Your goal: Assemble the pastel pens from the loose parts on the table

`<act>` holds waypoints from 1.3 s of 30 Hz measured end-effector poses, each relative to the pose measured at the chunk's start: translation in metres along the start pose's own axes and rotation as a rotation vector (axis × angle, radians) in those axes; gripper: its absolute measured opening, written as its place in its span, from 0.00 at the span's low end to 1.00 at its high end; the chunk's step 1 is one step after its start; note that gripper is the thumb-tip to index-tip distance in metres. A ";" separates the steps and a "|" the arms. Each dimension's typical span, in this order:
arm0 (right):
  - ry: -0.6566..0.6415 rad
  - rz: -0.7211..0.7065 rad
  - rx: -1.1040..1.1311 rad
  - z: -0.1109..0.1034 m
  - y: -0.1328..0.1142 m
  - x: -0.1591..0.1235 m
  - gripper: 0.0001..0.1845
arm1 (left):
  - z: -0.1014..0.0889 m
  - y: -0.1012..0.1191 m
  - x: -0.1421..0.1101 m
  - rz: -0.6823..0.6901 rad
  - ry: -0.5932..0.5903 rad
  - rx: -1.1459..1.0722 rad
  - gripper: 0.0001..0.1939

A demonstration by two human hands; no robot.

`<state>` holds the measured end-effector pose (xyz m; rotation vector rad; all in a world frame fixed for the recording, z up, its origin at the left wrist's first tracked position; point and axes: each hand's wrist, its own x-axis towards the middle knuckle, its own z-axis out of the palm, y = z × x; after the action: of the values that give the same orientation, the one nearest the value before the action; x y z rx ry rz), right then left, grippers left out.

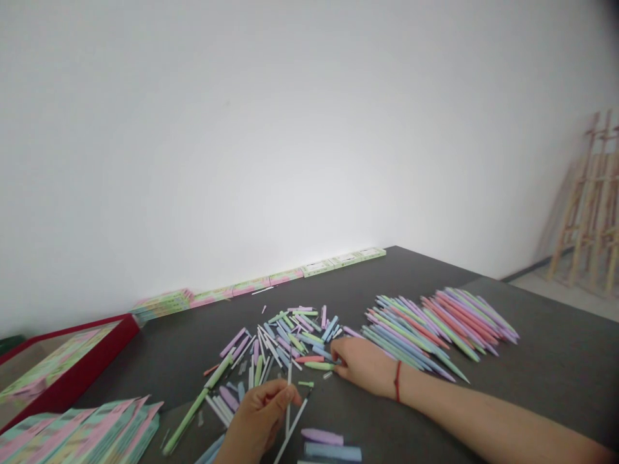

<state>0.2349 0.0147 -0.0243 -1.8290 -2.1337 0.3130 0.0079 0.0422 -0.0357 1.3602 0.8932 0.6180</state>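
My left hand (258,419) is low at the front, fingers pinched on a thin white pen refill (289,380) that stands nearly upright. My right hand (360,364), with a red string at the wrist, reaches left over the dark table (532,361); its fingertips are closed on a small green pen part (319,365) at the edge of a scatter of pastel pen parts (285,335). To its right lies a fanned pile of assembled pastel pens (435,328). A purple barrel (322,437) and a blue barrel (333,452) lie near my left hand.
A red tray (104,351) with printed cards sits at the left. Stacks of pink and green cards (87,432) lie at the front left. A row of flat boxes (290,276) lines the white wall. Wooden easels (592,200) lean at the far right.
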 end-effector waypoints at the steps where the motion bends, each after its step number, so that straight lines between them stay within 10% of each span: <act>1: 0.003 -0.006 -0.024 0.002 -0.004 0.001 0.09 | 0.000 0.001 0.000 -0.011 -0.004 -0.007 0.25; 15: -0.053 -0.010 -0.077 0.012 -0.026 0.048 0.15 | -0.002 -0.001 0.002 -0.008 -0.006 -0.014 0.25; 30: -0.064 -0.102 1.047 -0.021 -0.037 0.034 0.06 | 0.002 -0.011 0.007 0.073 -0.037 -0.014 0.23; 39: -0.100 -0.182 1.191 -0.014 -0.056 0.022 0.03 | 0.004 -0.011 0.007 0.077 -0.027 -0.012 0.24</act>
<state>0.1863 0.0269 0.0113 -0.9092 -1.5109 1.2886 0.0135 0.0437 -0.0478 1.3939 0.8175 0.6620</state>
